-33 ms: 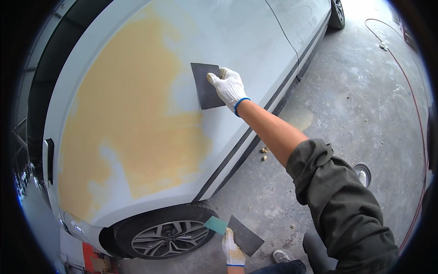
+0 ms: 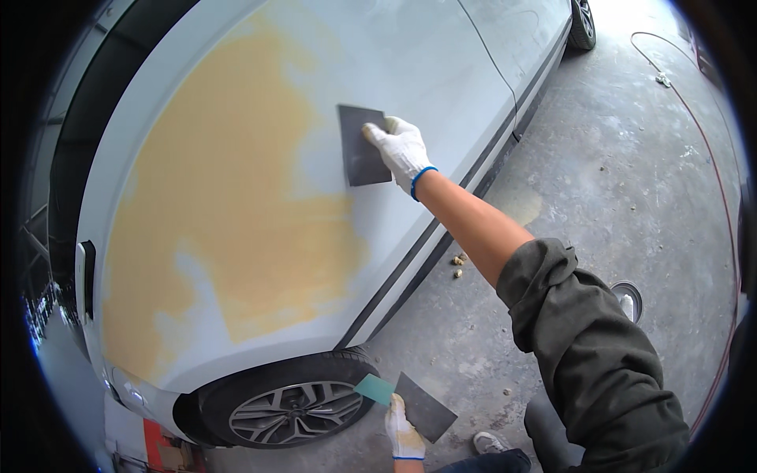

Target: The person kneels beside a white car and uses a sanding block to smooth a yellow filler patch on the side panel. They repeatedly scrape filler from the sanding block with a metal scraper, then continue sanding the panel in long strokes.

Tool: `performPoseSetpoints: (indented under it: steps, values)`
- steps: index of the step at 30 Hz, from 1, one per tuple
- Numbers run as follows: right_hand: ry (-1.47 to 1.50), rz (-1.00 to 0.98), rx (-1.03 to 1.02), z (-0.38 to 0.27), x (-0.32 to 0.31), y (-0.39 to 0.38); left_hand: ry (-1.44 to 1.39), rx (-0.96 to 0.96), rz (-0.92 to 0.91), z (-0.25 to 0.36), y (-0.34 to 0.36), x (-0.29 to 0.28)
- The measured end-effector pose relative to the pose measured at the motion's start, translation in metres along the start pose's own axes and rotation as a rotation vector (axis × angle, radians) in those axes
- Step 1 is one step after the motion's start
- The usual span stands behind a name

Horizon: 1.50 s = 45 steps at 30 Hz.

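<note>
My right hand (image 2: 404,154), in a white knit glove with a blue cuff, grips a thin dark grey rectangular sheet (image 2: 359,154). Its thumb lies over the sheet's face. They are over a pale car panel (image 2: 441,87), just right of a broad patch of yellow filler (image 2: 229,158). Whether the sheet touches the panel I cannot tell. Low in the view, by the wheel, my gloved left hand (image 2: 404,433) is closed on a second dark grey sheet (image 2: 426,410) and a small green flat piece (image 2: 374,389). Most of its fingers are hidden behind them.
Below the patch is the car's wheel (image 2: 296,414). Small crumbs (image 2: 458,260) and a round metal lid or dish (image 2: 628,301) lie on the concrete floor (image 2: 583,197). A red hose (image 2: 714,158) curves along the right. A shoe (image 2: 490,443) shows near my left hand.
My right hand and its grey sheet have shifted slightly to the right, and the sheet's angle has turned a little. My left hand keeps its hold, almost unmoved.
</note>
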State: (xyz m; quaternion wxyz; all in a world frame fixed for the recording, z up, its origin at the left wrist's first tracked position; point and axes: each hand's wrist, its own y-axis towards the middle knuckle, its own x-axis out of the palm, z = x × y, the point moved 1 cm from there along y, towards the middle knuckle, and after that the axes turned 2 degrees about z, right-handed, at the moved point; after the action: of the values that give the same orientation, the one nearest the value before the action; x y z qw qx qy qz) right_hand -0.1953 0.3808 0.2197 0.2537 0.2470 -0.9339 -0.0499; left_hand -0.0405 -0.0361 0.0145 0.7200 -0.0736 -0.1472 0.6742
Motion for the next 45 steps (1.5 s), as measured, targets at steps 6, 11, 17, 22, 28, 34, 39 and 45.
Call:
performPoseSetpoints:
  steps: [6, 11, 17, 22, 28, 34, 39, 45]
  values:
    - [0.330, 0.187, 0.197, -0.006, 0.000, 0.025, -0.019, -0.066, -0.042, 0.010, -0.003, 0.002]
    - [-0.036, 0.045, -0.096, -0.022, 0.008, 0.020, -0.056, -0.065, -0.035, 0.010, -0.005, 0.000]
    - [0.047, -0.232, 0.004, -0.026, 0.011, 0.022, -0.097, -0.058, -0.062, 0.012, -0.005, -0.001]
    - [0.525, 0.064, 0.198, -0.026, -0.012, 0.017, -0.056, -0.120, 0.112, 0.011, 0.000, 0.014]
    - [0.372, 0.051, 0.327, -0.017, -0.039, -0.001, -0.064, -0.026, 0.010, 0.002, 0.002, -0.007]
    - [0.453, 0.098, 0.352, -0.015, -0.065, -0.023, -0.152, -0.073, -0.075, 0.008, -0.018, 0.008]
    - [0.441, 0.101, 0.338, -0.018, -0.090, -0.043, -0.101, -0.045, -0.071, 0.009, -0.039, 0.009]
    - [0.396, 0.095, 0.371, -0.060, -0.100, -0.079, -0.172, -0.072, -0.092, 0.019, -0.041, 0.011]
